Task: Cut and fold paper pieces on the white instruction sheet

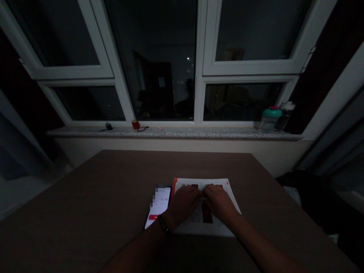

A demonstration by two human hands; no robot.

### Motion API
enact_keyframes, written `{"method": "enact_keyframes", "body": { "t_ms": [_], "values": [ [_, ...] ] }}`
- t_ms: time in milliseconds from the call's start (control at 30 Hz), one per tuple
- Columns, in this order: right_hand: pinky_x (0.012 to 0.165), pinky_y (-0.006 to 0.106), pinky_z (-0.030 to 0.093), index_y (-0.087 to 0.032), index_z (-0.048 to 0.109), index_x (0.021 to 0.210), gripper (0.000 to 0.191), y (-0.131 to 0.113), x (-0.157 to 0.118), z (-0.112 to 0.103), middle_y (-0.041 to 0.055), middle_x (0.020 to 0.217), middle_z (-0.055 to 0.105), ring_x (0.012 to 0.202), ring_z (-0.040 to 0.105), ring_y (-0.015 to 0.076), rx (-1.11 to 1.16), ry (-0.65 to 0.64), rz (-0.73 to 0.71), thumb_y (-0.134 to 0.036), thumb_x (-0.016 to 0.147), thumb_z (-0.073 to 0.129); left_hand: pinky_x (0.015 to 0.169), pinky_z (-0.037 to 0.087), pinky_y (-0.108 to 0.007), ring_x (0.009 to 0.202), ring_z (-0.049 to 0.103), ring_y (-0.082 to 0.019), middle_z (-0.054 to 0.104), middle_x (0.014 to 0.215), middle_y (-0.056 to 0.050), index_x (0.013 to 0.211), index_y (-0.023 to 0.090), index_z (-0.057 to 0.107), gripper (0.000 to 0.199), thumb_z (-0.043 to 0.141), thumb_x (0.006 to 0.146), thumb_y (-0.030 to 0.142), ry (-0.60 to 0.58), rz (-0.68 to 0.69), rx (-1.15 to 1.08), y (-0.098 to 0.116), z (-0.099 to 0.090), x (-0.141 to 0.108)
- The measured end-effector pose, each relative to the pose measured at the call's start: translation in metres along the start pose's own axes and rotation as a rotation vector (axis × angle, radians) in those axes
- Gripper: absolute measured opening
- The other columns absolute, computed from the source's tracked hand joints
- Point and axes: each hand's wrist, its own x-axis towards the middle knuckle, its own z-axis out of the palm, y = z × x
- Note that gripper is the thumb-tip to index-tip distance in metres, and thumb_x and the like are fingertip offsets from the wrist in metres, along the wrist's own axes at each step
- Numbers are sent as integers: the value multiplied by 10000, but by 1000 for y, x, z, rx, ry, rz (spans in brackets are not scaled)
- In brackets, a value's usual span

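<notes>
Both hands meet above a printed book or magazine [196,227] with an orange left edge, lying on the brown table [127,174]. My left hand [184,199], with a dark band on the wrist, has its fingers curled and drawn together. Close against it, my right hand [218,198] is also closed, its fingertips pointing toward the left ones. A small pale thing [203,197] shows between the fingertips, too dim and small to name. Just left of my left hand lies a phone [159,206] with its screen lit and a red button near the bottom.
Behind the table runs a speckled stone windowsill [176,132]. On it are a small dark bottle [108,126], a red jar [135,124], and a teal-lidded shaker bottle [269,120] beside a clear bottle [286,113]. Dark cloth [307,201] lies right of the table.
</notes>
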Motion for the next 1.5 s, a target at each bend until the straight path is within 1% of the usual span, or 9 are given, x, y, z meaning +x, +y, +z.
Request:
{"method": "enact_keyframes", "body": {
  "t_ms": [267, 367, 533, 700, 800, 1067, 1200, 1300, 1500],
  "values": [
    [819, 310, 439, -215, 615, 926, 149, 4, -4, -8, 41, 986, 651, 969, 608, 220, 126, -89, -8, -101, 832, 600, 853, 452, -326, 969, 603, -217, 631, 990, -41, 932, 194, 572, 93, 523, 955, 118, -125, -27, 23, 3, 1, 1],
    [871, 322, 450, -223, 623, 1020, 196, 5, -10, -15, 47, 1040, 663, 1010, 618, 225, 157, -125, -49, -130, 851, 586, 847, 463, -318, 974, 601, -212, 631, 1014, -41, 949, 196, 569, 92, 529, 941, 114, -142, -36, 4, 3, 1, -1],
    [914, 321, 463, -215, 668, 998, 287, 8, -12, -17, 57, 1048, 672, 1028, 627, 219, 106, -167, -90, -53, 818, 514, 852, 472, -316, 991, 593, -213, 622, 1057, -42, 957, 202, 565, 100, 546, 910, 116, -140, -22, 0, 2, 0, -3],
    [991, 346, 441, -235, 707, 1003, 223, 11, -13, -15, 59, 1188, 664, 1111, 616, 226, 131, -173, -146, -134, 849, 583, 850, 474, -321, 994, 590, -220, 616, 1090, -58, 942, 192, 584, 48, 579, 905, 163, -167, 12, 31, 4, -2, -5],
    [1017, 375, 429, -241, 714, 1043, 204, 10, -13, -16, 64, 1227, 660, 1137, 613, 243, 114, -176, -127, -185, 869, 624, 866, 469, -330, 1013, 587, -227, 620, 1087, -62, 941, 190, 599, 34, 585, 915, 175, -168, 12, 36, 3, 0, -4],
    [901, 331, 479, -202, 679, 1009, 133, 4, -11, -18, 60, 1060, 682, 1001, 647, 228, 100, -176, -59, -176, 891, 623, 890, 459, -332, 993, 589, -222, 654, 996, -59, 918, 160, 607, 84, 542, 954, 120, -147, -1, 38, 3, 5, -2],
    [933, 334, 452, -198, 693, 946, 117, 4, -12, -16, 69, 1114, 661, 1033, 621, 221, 119, -156, -73, -150, 916, 591, 896, 459, -337, 988, 593, -229, 660, 998, -65, 921, 157, 616, 88, 542, 956, 125, -140, -2, 31, 2, 7, -2],
    [905, 348, 445, -189, 696, 885, 110, 6, -11, -11, 75, 1033, 653, 1022, 590, 237, 120, -106, -63, -168, 924, 595, 879, 468, -333, 975, 598, -227, 663, 991, -70, 910, 153, 628, 100, 541, 955, 129, -133, -32, 0, 0, 10, -1],
    [825, 296, 447, -196, 669, 832, 142, 13, -8, 2, 43, 898, 651, 915, 606, 198, 341, -24, 64, -177, 933, 572, 903, 460, -335, 999, 603, -219, 668, 1024, -64, 887, 172, 635, 120, 538, 952, 144, -43, -106, -146, -7, 17, 0]
  ]
}}
